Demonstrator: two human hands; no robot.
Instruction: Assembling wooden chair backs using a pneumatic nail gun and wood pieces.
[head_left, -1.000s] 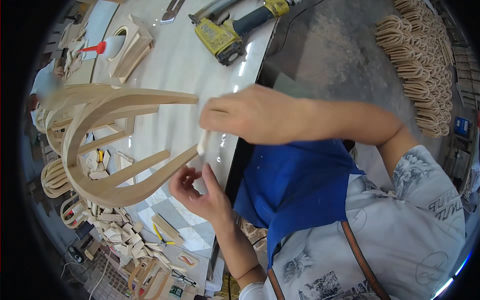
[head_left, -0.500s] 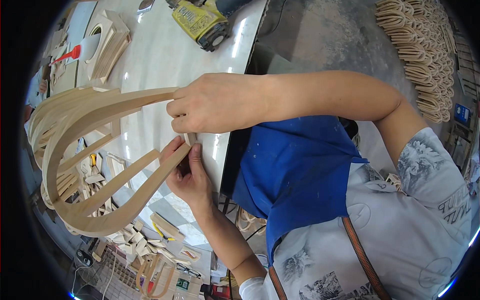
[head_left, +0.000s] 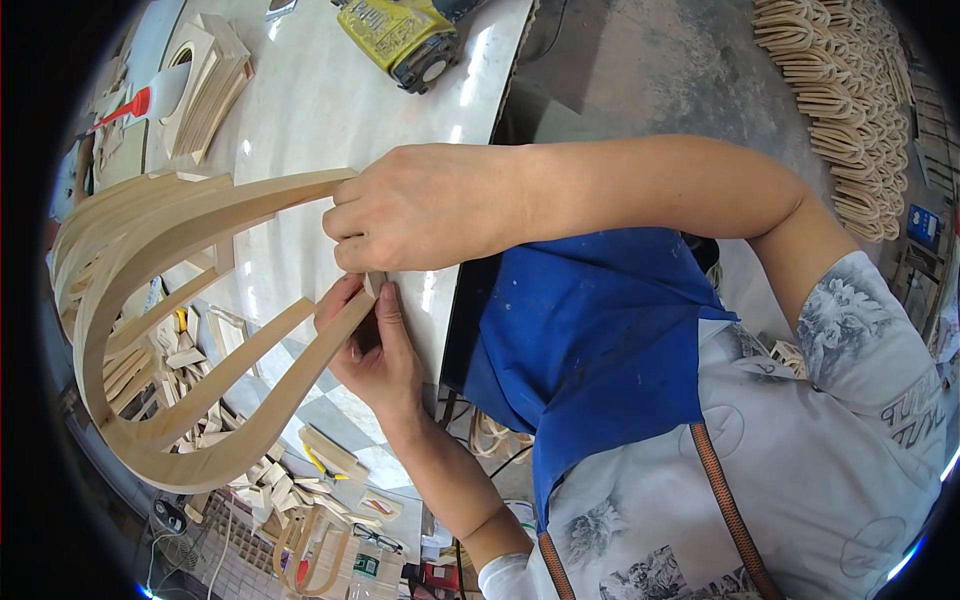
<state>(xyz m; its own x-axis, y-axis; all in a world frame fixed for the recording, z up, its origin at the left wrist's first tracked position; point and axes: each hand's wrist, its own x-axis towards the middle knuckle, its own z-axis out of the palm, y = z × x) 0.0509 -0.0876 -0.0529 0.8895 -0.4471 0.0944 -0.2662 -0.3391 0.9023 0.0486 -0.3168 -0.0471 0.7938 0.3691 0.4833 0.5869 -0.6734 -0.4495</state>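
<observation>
A pale, U-shaped bent-wood frame [head_left: 282, 395] stretches left from my hands, its rounded end away from me. My left hand [head_left: 378, 355], the lower one in the picture, grips the end of one leg between thumb and fingers. My right hand [head_left: 425, 205] is curled above it, beside the other leg's end. A small pale wood piece [head_left: 375, 283] shows between the two hands. My right fingertips are hidden, so what they pinch is not visible. More curved wooden frames [head_left: 130, 195] stand close together behind the one I hold.
On the pale worktop [head_left: 300, 110] lie a yellow power tool [head_left: 395, 40], a white bottle with a red nozzle [head_left: 168, 92] and a stack of wooden pieces [head_left: 212, 85]. Wood offcuts [head_left: 290, 490] and yellow-handled pliers [head_left: 318, 458] lie lower left. Bent-wood parts [head_left: 850, 120] are piled on the floor.
The rounded end of the wooden frame has swung slightly left and downward in the picture. My right hand has shifted a little left; both hands keep nearly the same pose.
</observation>
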